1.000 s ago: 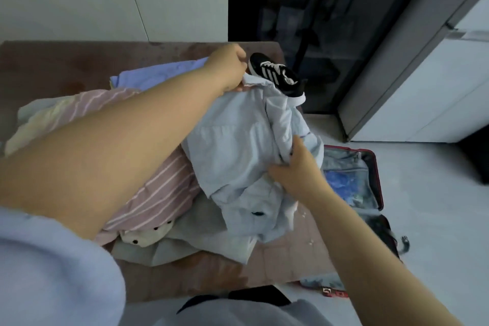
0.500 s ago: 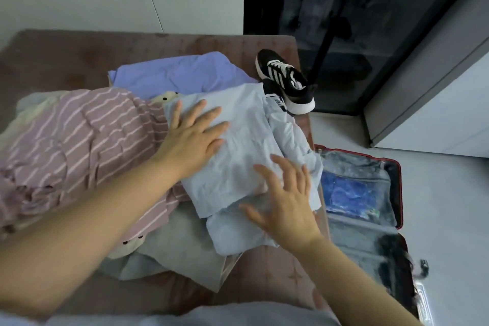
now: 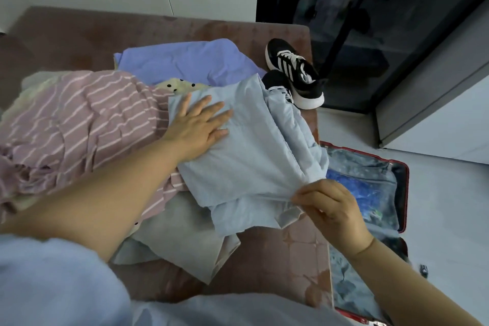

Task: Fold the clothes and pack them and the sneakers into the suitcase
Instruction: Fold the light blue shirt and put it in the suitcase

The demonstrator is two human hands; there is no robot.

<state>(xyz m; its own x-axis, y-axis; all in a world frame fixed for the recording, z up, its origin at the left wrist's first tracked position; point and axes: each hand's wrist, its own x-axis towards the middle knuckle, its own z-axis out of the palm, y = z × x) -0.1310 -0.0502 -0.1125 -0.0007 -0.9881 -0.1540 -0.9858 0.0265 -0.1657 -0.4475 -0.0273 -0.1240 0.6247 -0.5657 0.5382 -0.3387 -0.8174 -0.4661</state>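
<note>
A pale blue shirt (image 3: 254, 159) lies partly folded on top of a heap of clothes on the brown table (image 3: 79, 37). My left hand (image 3: 198, 127) rests flat on its left half, fingers spread. My right hand (image 3: 325, 204) pinches the shirt's lower right edge near a grey tab. Under and beside the shirt lie a pink striped garment (image 3: 79, 124), a lavender garment (image 3: 190, 61), a cream polka-dot piece (image 3: 177, 85) and a grey-green cloth (image 3: 180, 241). Black sneakers (image 3: 293, 71) with white stripes sit at the table's far right corner. The open red suitcase (image 3: 403, 185) lies on the floor to the right.
A blue packet (image 3: 354, 188) lies inside the suitcase lining. A dark glass cabinet (image 3: 370, 21) stands behind the table's right corner, with white cupboards (image 3: 449, 119) to its right. Pale floor (image 3: 449, 219) surrounds the suitcase.
One second ago both hands gripped the shirt and laid it over. Then both pressed flat on it. Now the right hand has slid down and pinched the lower edge; the left stays flat.
</note>
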